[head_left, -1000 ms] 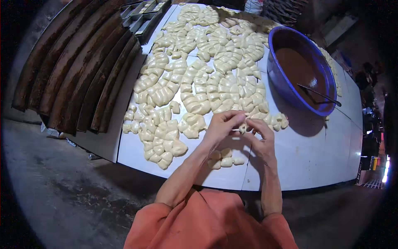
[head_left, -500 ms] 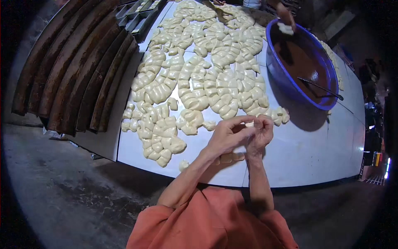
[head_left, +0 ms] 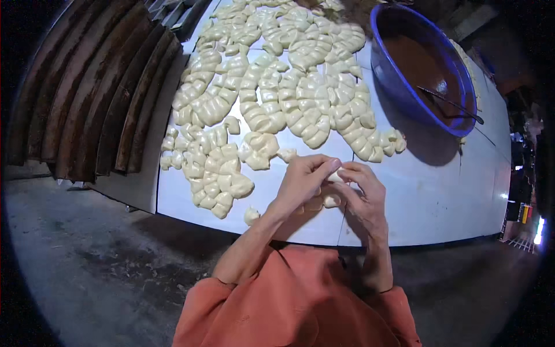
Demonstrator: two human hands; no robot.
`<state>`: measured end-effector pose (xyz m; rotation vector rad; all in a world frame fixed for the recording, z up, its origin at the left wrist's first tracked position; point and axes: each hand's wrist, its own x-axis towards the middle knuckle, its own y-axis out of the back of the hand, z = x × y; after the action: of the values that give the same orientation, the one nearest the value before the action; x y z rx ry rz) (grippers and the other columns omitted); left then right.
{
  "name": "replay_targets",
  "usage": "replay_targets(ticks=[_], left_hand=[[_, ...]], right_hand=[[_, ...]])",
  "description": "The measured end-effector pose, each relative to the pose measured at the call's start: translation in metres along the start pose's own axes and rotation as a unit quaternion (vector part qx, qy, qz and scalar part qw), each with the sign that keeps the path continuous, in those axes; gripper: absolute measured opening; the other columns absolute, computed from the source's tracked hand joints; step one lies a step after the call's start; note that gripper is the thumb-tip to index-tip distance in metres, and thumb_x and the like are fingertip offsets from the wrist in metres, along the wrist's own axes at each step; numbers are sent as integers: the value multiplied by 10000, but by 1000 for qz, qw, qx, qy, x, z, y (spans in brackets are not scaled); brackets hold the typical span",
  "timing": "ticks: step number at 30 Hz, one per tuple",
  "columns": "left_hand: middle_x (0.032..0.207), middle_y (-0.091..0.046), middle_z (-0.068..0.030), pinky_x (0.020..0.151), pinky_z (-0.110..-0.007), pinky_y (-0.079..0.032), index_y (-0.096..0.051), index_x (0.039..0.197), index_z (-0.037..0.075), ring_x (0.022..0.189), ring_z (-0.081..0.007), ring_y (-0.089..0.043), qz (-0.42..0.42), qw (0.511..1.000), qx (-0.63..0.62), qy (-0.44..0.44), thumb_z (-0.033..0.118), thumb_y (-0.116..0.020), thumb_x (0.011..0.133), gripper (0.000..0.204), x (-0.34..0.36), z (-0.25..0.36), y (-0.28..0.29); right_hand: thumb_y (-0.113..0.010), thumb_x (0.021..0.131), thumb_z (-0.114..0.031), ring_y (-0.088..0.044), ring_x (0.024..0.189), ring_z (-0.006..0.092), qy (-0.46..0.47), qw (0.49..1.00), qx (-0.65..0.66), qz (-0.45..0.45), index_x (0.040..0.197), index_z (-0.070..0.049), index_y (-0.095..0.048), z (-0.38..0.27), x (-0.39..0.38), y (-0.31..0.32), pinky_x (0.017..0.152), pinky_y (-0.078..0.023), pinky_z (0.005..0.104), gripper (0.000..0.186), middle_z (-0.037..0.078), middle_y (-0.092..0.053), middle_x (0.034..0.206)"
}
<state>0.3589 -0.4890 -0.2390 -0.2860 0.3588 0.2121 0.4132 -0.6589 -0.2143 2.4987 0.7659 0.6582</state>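
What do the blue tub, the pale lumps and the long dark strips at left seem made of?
Blue tub: probably plastic; smooth, slightly shiny, evenly coloured wall.
Pale lumps: apparently soft dough; glossy, rounded, creased surfaces.
Dark strips: perhaps rusted metal or wood; dull, mottled brown surfaces leave it open.

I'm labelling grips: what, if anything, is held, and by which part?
A small whitish dough-like piece, partly hidden, pinched between left hand and right hand; which part they grip cannot be told.

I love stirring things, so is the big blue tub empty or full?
Partly full: shiny brown stuff lies inside the tub, below its rim, with a long utensil in it. I cannot tell how deep.
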Motion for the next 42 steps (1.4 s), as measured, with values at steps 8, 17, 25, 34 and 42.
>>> replay_targets(ticks=[8, 17, 25, 34, 42], left_hand=[[1237, -627, -149, 896, -412, -465, -512, 1374, 53, 1107, -298, -610, -34, 808, 521, -273, 354, -775, 805, 696, -46, 0, 28], [951, -637, -102, 910, -471, -412, -516, 1317, 74, 937, -306, -609, -97, 793, 557, -229, 197, -739, 768, 605, -41, -21, 18], [1468, -458, -190, 1145, -551, -279, -414, 1455, 68, 1355, -343, -444, -31, 815, 526, -239, 290, -731, 849, 719, -79, -1, 68], [1005, -716, -123, 788, -347, -521, -688, 1133, 31, 862, -241, -683, 306, 839, 426, -148, 116, -690, 904, 244, -150, -2, 163], [1043, -700, -107, 890, -405, -456, -712, 1014, 58, 976, -287, -644, 305, 796, 475, -217, 180, -740, 837, 216, -143, -27, 154]], right_hand=[[-644, 922, -169, -649, 987, 315, -189, 965, 38, -175, 1146, -16, -655, 29, -29, 10, 865, -527, 377, 272, 167, -664, 1132], [-751, 798, -125, -641, 932, 301, -102, 959, -40, -263, 1236, -29, -598, 7, -19, 8, 807, -527, 367, 474, 144, -612, 1159], [-763, 791, -345, -612, 1046, 338, 19, 965, -224, -134, 1247, -28, -583, -19, -24, -2, 900, -479, 432, 584, 158, -586, 1258], [-748, 818, -274, -614, 908, 310, 148, 951, -75, -261, 1122, -41, -601, -63, -15, -128, 789, -471, 424, 410, 138, -631, 1035], [-718, 852, -347, -616, 807, 326, -16, 971, -163, -176, 1045, -19, -624, -66, 26, -165, 742, -502, 417, 392, 136, -601, 908]])
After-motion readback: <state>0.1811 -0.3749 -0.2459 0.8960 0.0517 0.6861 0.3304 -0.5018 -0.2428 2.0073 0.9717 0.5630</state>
